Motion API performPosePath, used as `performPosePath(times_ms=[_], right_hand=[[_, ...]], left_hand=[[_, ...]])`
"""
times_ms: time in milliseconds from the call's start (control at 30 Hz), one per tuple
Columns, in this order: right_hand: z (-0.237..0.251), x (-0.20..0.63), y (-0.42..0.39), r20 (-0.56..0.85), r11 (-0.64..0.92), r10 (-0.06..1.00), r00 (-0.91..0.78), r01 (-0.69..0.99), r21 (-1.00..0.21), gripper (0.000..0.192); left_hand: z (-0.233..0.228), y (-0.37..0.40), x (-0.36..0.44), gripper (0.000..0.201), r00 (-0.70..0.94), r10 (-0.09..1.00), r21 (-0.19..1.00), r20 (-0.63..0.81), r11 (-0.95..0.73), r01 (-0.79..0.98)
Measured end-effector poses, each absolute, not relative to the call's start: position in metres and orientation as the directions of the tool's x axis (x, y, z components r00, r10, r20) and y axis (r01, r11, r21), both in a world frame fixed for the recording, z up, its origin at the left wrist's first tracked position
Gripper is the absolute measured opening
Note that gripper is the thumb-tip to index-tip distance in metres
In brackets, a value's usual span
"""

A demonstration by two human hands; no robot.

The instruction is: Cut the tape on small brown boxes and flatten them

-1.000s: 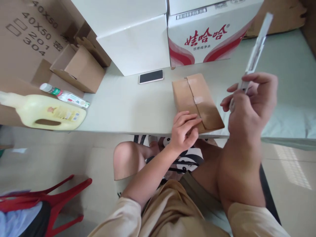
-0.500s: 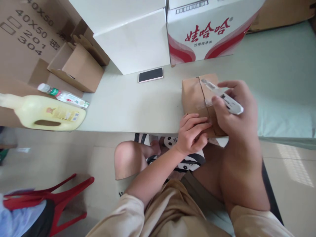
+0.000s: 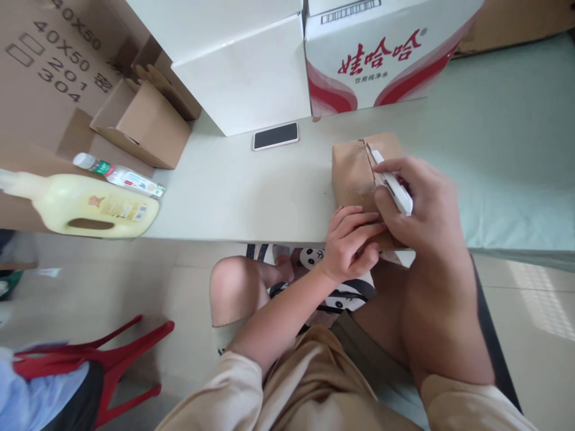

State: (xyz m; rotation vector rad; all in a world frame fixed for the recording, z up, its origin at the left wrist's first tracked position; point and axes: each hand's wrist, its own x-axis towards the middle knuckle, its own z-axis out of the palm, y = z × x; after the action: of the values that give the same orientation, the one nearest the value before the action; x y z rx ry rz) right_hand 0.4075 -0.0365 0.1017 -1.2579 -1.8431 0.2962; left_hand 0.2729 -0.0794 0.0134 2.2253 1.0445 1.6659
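Note:
A small brown cardboard box sits near the table's front edge, with a seam and clear tape across its top. My left hand lies over the box's near left corner, fingers stretched out and pressing on it. My right hand is closed around a white utility knife. The knife's tip end points away from me and meets the seam on the box top; the blade itself is too small to make out.
Behind the box, a white-and-red water carton stands beside a phone. To the left are open cardboard boxes, a small bottle and a yellow jug. A red stool stands on the floor, a person's clothing beside it.
My right hand has moved slightly left and lower with the utility knife, which now stands more steeply along the seam. My left hand has stayed in place on the box.

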Motion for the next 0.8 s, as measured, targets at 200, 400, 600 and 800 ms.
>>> performPosePath(times_ms=[200, 400, 600, 800], right_hand=[[0.1034, 0.4065, -0.0377, 0.495, 0.451, 0.861, -0.117, 0.627, -0.636, 0.023], [0.1009, 0.4045, -0.0369, 0.463, 0.409, 0.880, -0.106, 0.665, -0.625, 0.021], [0.0970, 0.4025, -0.0351, 0.471, 0.412, 0.875, -0.112, 0.682, -0.605, 0.017], [0.1022, 0.4025, -0.0370, 0.484, 0.401, 0.875, -0.030, 0.606, -0.687, 0.014]], left_hand=[[0.0130, -0.0808, 0.2714, 0.029, 0.151, 0.639, 0.524, 0.754, -0.724, 0.449], [0.0158, -0.0807, 0.2719, 0.026, 0.134, 0.617, 0.505, 0.775, -0.733, 0.456], [0.0169, -0.0786, 0.2738, 0.024, 0.103, 0.602, 0.506, 0.792, -0.741, 0.441], [0.0158, -0.0787, 0.2739, 0.025, 0.102, 0.605, 0.514, 0.790, -0.743, 0.429]])
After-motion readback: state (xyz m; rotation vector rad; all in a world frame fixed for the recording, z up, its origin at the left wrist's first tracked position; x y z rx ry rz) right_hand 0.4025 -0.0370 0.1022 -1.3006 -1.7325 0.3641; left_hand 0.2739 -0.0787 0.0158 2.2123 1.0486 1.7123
